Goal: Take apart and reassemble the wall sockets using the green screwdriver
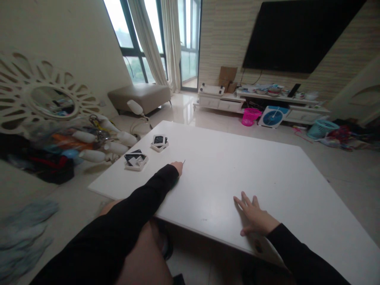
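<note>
My left hand [178, 168] is stretched over the left part of the white table [219, 158], its fingers closed. A thin dark shaft, which looks like a screwdriver [184, 161], pokes out past the fingers. Something green shows beneath the wrist, mostly hidden by the black sleeve. Spread fingers mark my right hand [255, 215], low over the table's near edge and holding nothing. Left of my left hand are two shallow white boxes: the nearer box [135, 168] holds black and white flat parts, and the farther box [160, 147] has a white frame with a dark middle.
On the floor left of the table lie a lamp with several white shades [115, 148] and a heap of bags. An upholstered bench [139, 97] stands by the window. Beyond the table are a pink basket [251, 116], a blue fan [273, 117] and a low TV cabinet [219, 103].
</note>
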`<act>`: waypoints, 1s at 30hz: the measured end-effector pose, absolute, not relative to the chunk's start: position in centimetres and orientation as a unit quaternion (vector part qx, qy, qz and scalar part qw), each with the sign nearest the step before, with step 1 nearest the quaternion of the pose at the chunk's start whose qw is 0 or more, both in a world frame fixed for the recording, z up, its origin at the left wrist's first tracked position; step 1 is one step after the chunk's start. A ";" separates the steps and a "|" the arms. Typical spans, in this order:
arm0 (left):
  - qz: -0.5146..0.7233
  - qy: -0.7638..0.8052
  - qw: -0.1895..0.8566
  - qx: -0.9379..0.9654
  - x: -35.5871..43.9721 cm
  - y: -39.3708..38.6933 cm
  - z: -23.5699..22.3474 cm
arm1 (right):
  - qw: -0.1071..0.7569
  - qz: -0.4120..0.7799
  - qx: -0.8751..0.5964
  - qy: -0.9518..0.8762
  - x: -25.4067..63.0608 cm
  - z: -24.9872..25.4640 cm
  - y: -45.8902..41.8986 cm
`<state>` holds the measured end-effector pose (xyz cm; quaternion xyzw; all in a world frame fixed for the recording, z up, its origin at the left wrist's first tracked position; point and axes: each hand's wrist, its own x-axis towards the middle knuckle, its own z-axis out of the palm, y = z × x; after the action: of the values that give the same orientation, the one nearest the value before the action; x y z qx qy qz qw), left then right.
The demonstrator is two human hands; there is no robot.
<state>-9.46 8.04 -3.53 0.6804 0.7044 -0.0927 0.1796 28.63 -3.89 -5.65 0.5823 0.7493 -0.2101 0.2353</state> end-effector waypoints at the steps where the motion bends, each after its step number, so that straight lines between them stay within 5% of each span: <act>1: -0.110 0.706 0.180 0.676 -9.4 8.0 -3.4 | 0.235 -0.210 0.582 0.749 28.6 -5.6 -3.9; 30: -0.184 0.697 0.166 0.673 -9.1 7.9 -2.5 | 0.260 -0.199 0.589 0.739 28.4 -5.7 -3.7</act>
<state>-9.11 7.86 -2.54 0.6727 0.6972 -0.1839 0.1660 28.40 -3.72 -5.66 0.5889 0.7392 -0.1986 0.2596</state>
